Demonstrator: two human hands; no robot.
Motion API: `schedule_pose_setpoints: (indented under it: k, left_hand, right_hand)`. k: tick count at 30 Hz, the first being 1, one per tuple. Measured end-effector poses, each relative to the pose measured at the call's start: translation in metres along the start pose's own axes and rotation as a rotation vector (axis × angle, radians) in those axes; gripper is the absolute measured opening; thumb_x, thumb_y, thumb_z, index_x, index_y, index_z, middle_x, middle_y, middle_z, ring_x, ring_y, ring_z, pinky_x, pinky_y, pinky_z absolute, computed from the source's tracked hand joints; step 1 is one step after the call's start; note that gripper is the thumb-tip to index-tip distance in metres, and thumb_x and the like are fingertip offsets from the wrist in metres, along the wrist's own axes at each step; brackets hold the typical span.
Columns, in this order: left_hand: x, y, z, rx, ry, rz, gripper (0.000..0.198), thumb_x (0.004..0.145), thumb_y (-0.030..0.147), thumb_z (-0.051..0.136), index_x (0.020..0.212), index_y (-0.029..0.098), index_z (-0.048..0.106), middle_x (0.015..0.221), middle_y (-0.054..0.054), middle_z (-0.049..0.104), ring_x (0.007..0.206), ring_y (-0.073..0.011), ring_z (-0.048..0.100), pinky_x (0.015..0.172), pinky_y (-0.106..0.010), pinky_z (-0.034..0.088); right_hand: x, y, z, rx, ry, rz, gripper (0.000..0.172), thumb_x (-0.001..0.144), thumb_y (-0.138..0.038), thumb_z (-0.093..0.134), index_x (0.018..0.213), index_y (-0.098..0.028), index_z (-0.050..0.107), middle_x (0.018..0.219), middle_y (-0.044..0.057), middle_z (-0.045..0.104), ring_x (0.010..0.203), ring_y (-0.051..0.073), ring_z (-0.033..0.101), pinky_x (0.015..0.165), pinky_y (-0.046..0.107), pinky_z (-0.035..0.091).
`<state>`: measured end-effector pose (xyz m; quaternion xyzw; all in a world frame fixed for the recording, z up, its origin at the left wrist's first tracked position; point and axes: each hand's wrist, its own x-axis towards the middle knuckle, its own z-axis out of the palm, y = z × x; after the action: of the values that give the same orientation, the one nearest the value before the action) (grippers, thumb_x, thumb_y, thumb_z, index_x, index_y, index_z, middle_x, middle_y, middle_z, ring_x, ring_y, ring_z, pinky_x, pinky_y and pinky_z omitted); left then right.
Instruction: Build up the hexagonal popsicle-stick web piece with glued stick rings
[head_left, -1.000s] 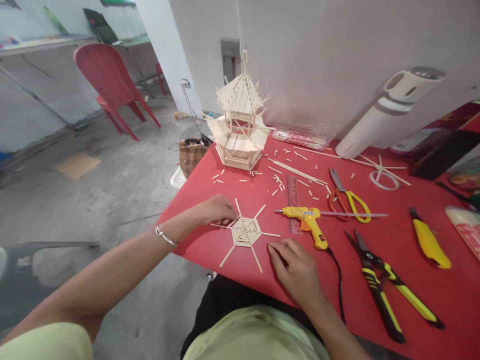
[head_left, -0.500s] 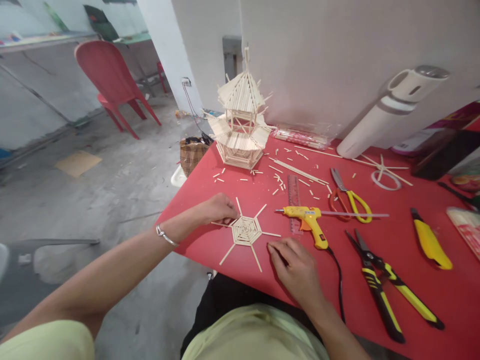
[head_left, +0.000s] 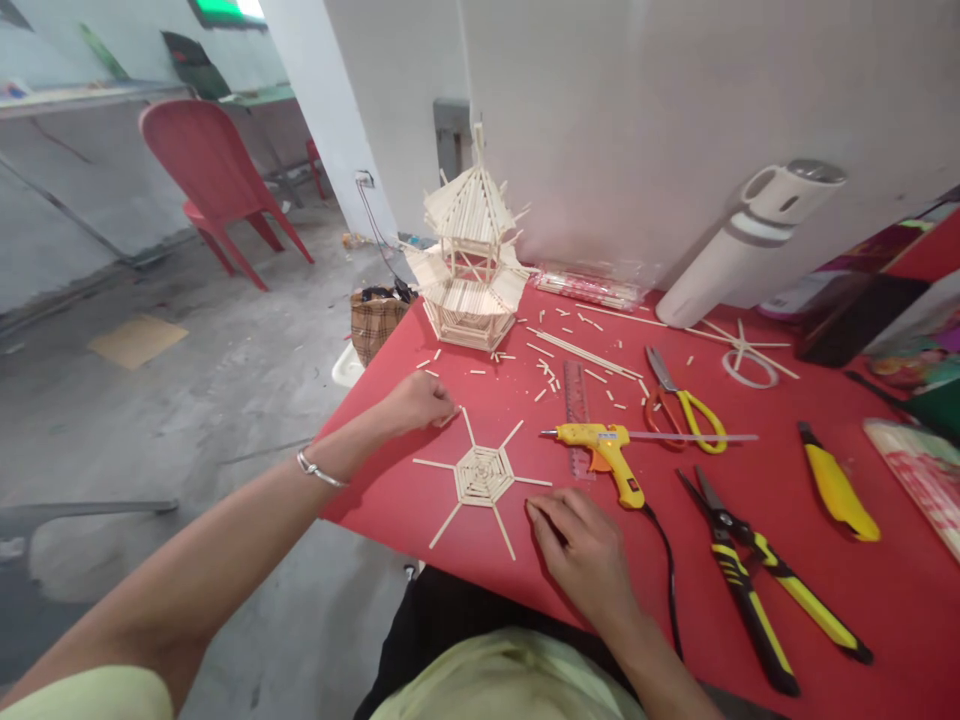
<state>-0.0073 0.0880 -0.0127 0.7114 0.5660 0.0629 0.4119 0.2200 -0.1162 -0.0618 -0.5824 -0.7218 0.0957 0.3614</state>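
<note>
A flat web-shaped hexagon of thin wooden sticks (head_left: 484,476) lies on the red tabletop, with several spokes reaching outward. Beyond its upper left side is my left hand (head_left: 421,402), fingers pinched together close to the tip of one spoke; a pale sliver shows at the fingertips, too small to name. My right hand (head_left: 585,545) rests at the web's right side, thumb and forefinger pressed together near a spoke's end. What it holds, if anything, is hidden. A yellow glue gun (head_left: 604,445) lies beyond the right hand, its glue stick projecting from the back, across a clear ruler (head_left: 577,400).
A stick-built pagoda (head_left: 472,260) stands at the table's back left. Cut stick pieces (head_left: 549,376) lie scattered before it. Scissors (head_left: 667,395), black-and-yellow shears (head_left: 742,540), a yellow cutter (head_left: 838,485), a tape ring (head_left: 750,369) and a white flask (head_left: 739,245) occupy the right side.
My left hand has drawn away from the web toward the upper left, uncovering the left spoke. The right hand stays almost in place. The whole view has shifted slightly.
</note>
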Motion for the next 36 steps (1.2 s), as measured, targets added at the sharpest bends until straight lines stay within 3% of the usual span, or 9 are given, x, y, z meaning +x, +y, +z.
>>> schedule_pose_setpoints:
  k: [3, 5, 9, 13, 17, 22, 27, 32, 36]
  left_hand:
    - [0.025, 0.001, -0.01, 0.317, 0.196, 0.048, 0.023, 0.076, 0.03, 0.059, 0.059, 0.017, 0.066, 0.058, -0.002, 0.064, 0.054, -0.0123, 0.055, 0.05, -0.023, 0.035]
    - [0.039, 0.006, -0.01, 0.416, 0.264, 0.086, 0.021, 0.079, 0.03, 0.057, 0.066, 0.018, 0.069, 0.069, -0.004, 0.069, 0.063, -0.015, 0.059, 0.054, -0.024, 0.034]
    - [0.054, 0.019, -0.001, 0.496, 0.303, 0.159, 0.022, 0.083, 0.03, 0.055, 0.073, 0.019, 0.071, 0.081, -0.007, 0.073, 0.076, -0.0193, 0.063, 0.059, -0.026, 0.034]
    - [0.047, 0.026, 0.004, 0.591, 0.312, 0.178, 0.03, 0.088, 0.041, 0.053, 0.079, 0.021, 0.072, 0.084, -0.008, 0.074, 0.08, -0.0213, 0.064, 0.06, -0.027, 0.033]
    - [0.024, 0.017, -0.003, 0.593, 0.396, 0.145, 0.028, 0.089, 0.036, 0.049, 0.083, 0.022, 0.072, 0.088, -0.007, 0.075, 0.083, -0.0217, 0.065, 0.06, -0.028, 0.032]
    - [-0.001, -0.013, -0.014, 0.505, 0.444, 0.043, 0.025, 0.086, 0.033, 0.05, 0.087, 0.024, 0.073, 0.093, -0.004, 0.076, 0.082, -0.0192, 0.064, 0.061, -0.026, 0.034]
    - [0.007, -0.029, -0.028, 0.416, 0.476, -0.026, 0.026, 0.084, 0.035, 0.052, 0.087, 0.021, 0.074, 0.097, -0.005, 0.075, 0.082, -0.0187, 0.062, 0.065, -0.025, 0.037]
    - [0.032, -0.016, -0.03, 0.38, 0.502, -0.011, 0.024, 0.083, 0.03, 0.051, 0.088, 0.02, 0.073, 0.095, -0.006, 0.075, 0.082, -0.0192, 0.063, 0.064, -0.025, 0.038]
    - [0.044, 0.014, -0.012, 0.393, 0.461, 0.202, 0.023, 0.085, 0.029, 0.051, 0.088, 0.022, 0.073, 0.099, -0.004, 0.074, 0.086, -0.0186, 0.064, 0.066, -0.025, 0.04]
  right_hand:
    - [-0.001, 0.0, 0.002, 0.004, 0.007, -0.001, 0.014, 0.096, -0.02, 0.054, 0.097, -0.021, 0.068, 0.085, 0.003, 0.064, 0.081, 0.015, 0.061, 0.075, 0.028, 0.048]
    - [-0.001, 0.0, 0.003, 0.012, 0.016, -0.007, 0.014, 0.096, -0.019, 0.053, 0.097, -0.021, 0.068, 0.085, 0.003, 0.064, 0.08, 0.015, 0.061, 0.075, 0.027, 0.048]
    - [0.004, -0.001, 0.0, 0.003, 0.033, -0.013, 0.016, 0.096, -0.019, 0.052, 0.096, -0.021, 0.068, 0.083, 0.003, 0.064, 0.078, 0.015, 0.061, 0.074, 0.026, 0.048]
    - [0.018, -0.002, -0.011, -0.066, 0.067, -0.023, 0.017, 0.097, -0.021, 0.052, 0.095, -0.022, 0.069, 0.082, 0.003, 0.065, 0.077, 0.015, 0.062, 0.073, 0.027, 0.048]
    - [0.031, -0.001, -0.021, -0.074, 0.108, -0.065, 0.016, 0.097, -0.022, 0.052, 0.097, -0.022, 0.068, 0.084, 0.003, 0.066, 0.078, 0.015, 0.064, 0.076, 0.027, 0.049]
    - [0.041, 0.004, -0.028, -0.115, 0.123, -0.106, 0.015, 0.097, -0.024, 0.053, 0.098, -0.024, 0.068, 0.09, 0.004, 0.068, 0.085, 0.017, 0.065, 0.083, 0.03, 0.048]
    - [0.053, 0.008, -0.038, -0.12, 0.074, -0.086, 0.015, 0.097, -0.026, 0.054, 0.099, -0.023, 0.068, 0.088, 0.003, 0.067, 0.084, 0.016, 0.064, 0.076, 0.028, 0.047]
    - [0.059, 0.011, -0.049, -0.158, 0.104, -0.064, 0.017, 0.098, -0.028, 0.052, 0.1, -0.023, 0.069, 0.091, 0.003, 0.068, 0.084, 0.015, 0.065, 0.077, 0.027, 0.048]
    - [0.058, 0.014, -0.054, -0.223, 0.108, -0.038, 0.019, 0.098, -0.029, 0.051, 0.098, -0.024, 0.07, 0.09, 0.003, 0.069, 0.082, 0.016, 0.066, 0.075, 0.027, 0.049]
